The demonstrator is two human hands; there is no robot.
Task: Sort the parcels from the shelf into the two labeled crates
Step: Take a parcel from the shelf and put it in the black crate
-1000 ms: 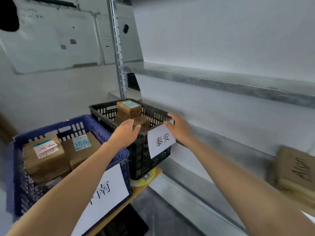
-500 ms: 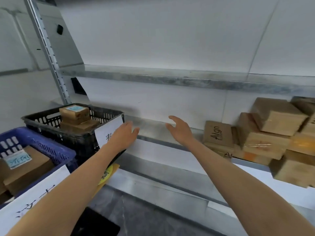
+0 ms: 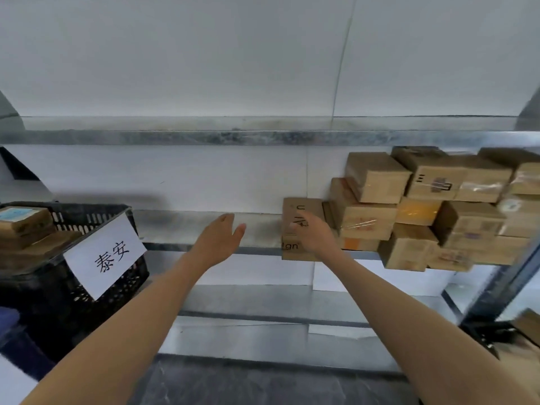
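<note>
On the shelf (image 3: 181, 228), right end: brown parcels (image 3: 423, 206) in a loose pile, some hanging over the front edge.
Leftmost parcel: printed box (image 3: 292, 210), standing at the front edge, just beside the pile.
Right hand (image 3: 314, 233): in front of the printed box, fingers loosely extended, not curled round it; cannot tell whether it touches.
Left hand (image 3: 217, 238): released, fingers straight and together, over bare shelf left of the printed box, holding nothing.
Black crate (image 3: 125, 287): far left, well apart from the pile, white paper label (image 3: 106, 255) with two handwritten characters on its near corner.
Crate contents: sorted parcels (image 3: 24, 226) stacked inside, the top one with a pale blue sticker.
</note>
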